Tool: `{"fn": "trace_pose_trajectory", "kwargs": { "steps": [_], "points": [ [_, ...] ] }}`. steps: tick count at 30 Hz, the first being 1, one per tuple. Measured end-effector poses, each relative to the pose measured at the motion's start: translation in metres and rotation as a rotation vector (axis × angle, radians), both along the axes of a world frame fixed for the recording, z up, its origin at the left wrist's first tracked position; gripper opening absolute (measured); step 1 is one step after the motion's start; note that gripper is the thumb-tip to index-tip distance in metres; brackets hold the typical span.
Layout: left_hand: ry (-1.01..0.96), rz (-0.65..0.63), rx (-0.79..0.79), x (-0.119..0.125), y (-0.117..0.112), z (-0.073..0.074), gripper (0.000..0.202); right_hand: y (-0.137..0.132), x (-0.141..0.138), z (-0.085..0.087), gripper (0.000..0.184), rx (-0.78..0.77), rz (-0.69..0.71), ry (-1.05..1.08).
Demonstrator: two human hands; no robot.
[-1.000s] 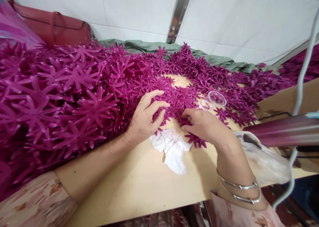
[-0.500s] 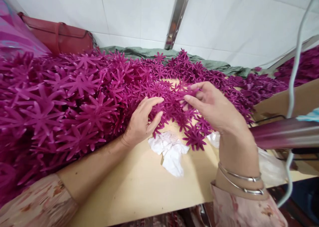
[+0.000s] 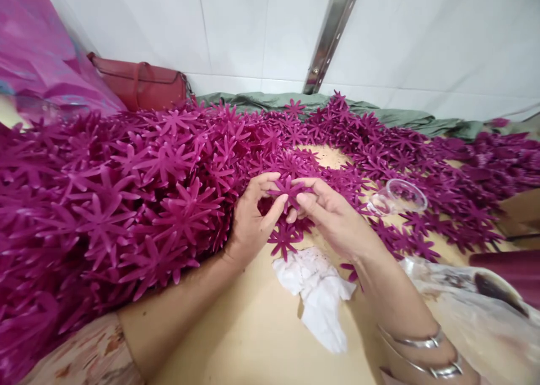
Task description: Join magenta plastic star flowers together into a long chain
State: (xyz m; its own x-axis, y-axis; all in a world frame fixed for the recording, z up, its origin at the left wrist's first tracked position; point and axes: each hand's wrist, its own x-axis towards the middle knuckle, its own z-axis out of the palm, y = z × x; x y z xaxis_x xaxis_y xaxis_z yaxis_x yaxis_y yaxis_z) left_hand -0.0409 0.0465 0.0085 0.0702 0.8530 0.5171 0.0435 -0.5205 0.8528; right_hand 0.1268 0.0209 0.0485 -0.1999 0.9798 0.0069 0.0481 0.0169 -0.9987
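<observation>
Between both hands is a magenta flower-shaped piece [image 3: 287, 189] with narrow rounded petals. My left hand [image 3: 255, 216] pinches its left side between thumb and forefinger. On its right side, my right hand [image 3: 324, 207] grips it with thumb and fingertips, two silver bangles on the wrist. Another magenta piece [image 3: 285, 240] lies on the table just under the hands. A large heap of the same pieces [image 3: 160, 165] rises to the left, and more pieces are scattered behind the hands. Nearest below sits a crumpled white tissue [image 3: 314, 286] with dark specks.
A clear plastic cup [image 3: 407, 196] lies among pieces at the right. Nearer me on that side is a clear plastic bag [image 3: 472, 312]. Along the wall run a red handbag [image 3: 143, 84] and green cloth [image 3: 248, 101]. The pale wooden table [image 3: 228, 340] shows in front.
My hands have come together, and my left hand has taken hold of the flower-shaped piece. The view has shifted, bringing the plastic cup into sight on the right.
</observation>
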Motion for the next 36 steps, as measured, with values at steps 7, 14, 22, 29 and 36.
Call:
{"fn": "trace_pose_trajectory", "kwargs": {
  "steps": [7, 14, 22, 29, 36],
  "points": [
    [-0.175, -0.029, -0.087, 0.000, 0.005, -0.004, 0.035, -0.001, -0.005, -0.009, 0.075, 0.436, -0.064, -0.307],
    [-0.297, -0.187, -0.218, -0.002, 0.002, 0.001, 0.041, 0.001, -0.004, -0.011, 0.054, 0.648, -0.083, -0.505],
    [-0.271, -0.153, -0.215, -0.002, 0.003, -0.001, 0.035, 0.005, -0.002, -0.022, 0.026, 0.613, -0.135, -0.665],
    [0.121, -0.005, 0.151, -0.007, -0.002, 0.003, 0.017, 0.003, -0.002, -0.014, 0.035, 0.669, -0.103, -1.015],
    [0.121, -0.046, 0.123, -0.007, 0.003, 0.004, 0.015, 0.001, -0.005, -0.012, 0.046, 0.653, -0.108, -1.132]
  ]
}}
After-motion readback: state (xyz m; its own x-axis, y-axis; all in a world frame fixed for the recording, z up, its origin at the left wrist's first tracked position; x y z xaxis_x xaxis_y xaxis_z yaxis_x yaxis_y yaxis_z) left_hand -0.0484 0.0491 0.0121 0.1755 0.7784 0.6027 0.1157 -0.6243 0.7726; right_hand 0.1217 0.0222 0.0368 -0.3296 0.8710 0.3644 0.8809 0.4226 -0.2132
